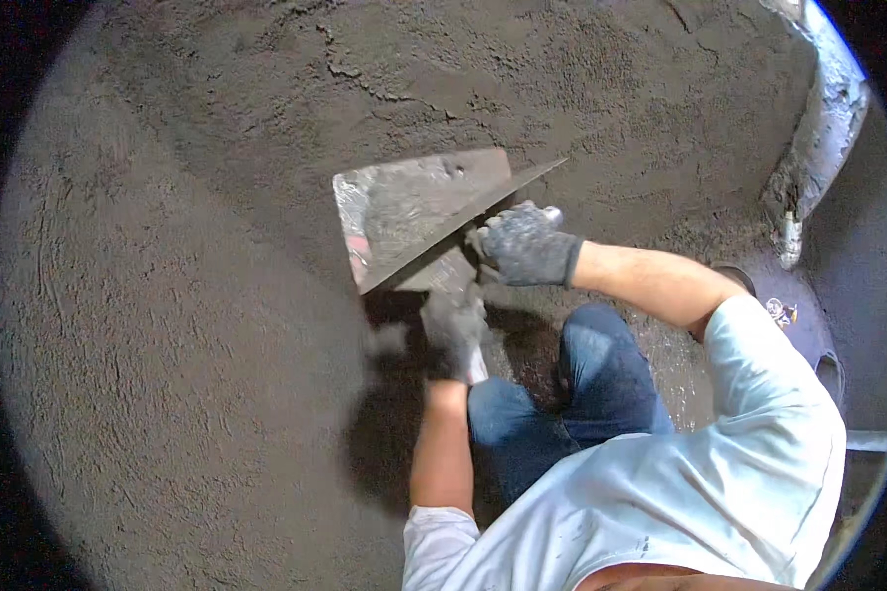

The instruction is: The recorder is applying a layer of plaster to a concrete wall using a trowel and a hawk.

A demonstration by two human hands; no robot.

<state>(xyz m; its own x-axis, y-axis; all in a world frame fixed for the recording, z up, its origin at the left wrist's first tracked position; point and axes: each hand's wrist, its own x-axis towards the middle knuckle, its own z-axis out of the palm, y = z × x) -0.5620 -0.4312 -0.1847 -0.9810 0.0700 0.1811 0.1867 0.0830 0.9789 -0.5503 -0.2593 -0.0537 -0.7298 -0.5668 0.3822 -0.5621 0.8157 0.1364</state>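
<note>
My right hand (527, 244), in a dark grey work glove, is closed round the handle of a plastering trowel (463, 217). Its long, thin blade slants edge-on across a flat metal hawk (419, 192); I cannot tell whether the two touch. Grey smears cover the hawk's face, and a reddish patch shows by its left edge. Below it, my gloved left hand (453, 330) grips a handle, blurred by motion, whose pale end sticks out beneath the fist. Behind both tools spreads a rough grey mortar surface (207, 325), smoother at the left and cracked in the upper part.
A pale, mortar-spattered pipe-like piece (828, 108) runs down the upper right, ending in a metal tip. My bent knees (611, 369) in blue jeans are close below my hands. At the right lies a bluish-grey area (862, 286) with a light bar (872, 440).
</note>
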